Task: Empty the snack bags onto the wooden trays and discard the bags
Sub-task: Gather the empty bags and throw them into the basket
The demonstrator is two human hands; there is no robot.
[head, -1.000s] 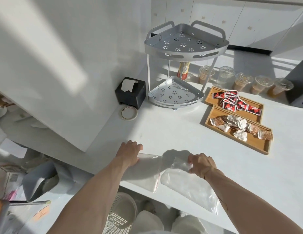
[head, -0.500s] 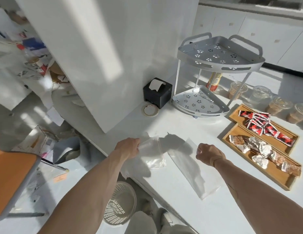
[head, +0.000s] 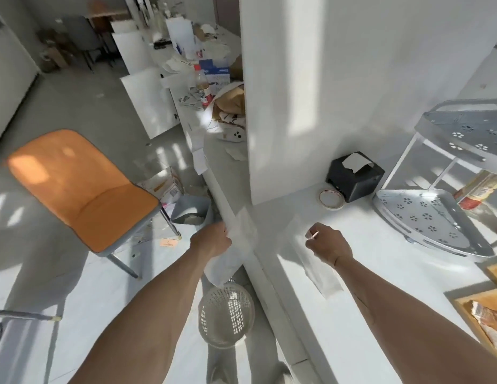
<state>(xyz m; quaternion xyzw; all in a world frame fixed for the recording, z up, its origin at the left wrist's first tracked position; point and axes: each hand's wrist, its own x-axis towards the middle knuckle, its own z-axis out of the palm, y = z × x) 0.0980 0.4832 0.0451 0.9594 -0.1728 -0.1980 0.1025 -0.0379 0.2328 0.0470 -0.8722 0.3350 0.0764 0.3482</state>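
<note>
Bags — one clear bag (head: 233, 253) gripped by the left hand (head: 211, 241) above the basket (head: 226, 314), lower centre; right hand (head: 326, 243) pinches the other bag (head: 321, 275) on the counter (head: 352, 328).

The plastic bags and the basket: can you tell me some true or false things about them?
1. The left hand holds an empty bag off the counter's edge. True.
2. The white basket stands on the counter. False: it is on the floor, below that bag.
3. The second bag lies flat on the counter. True.
4. The chair seat is blue. False: it is orange.
</note>
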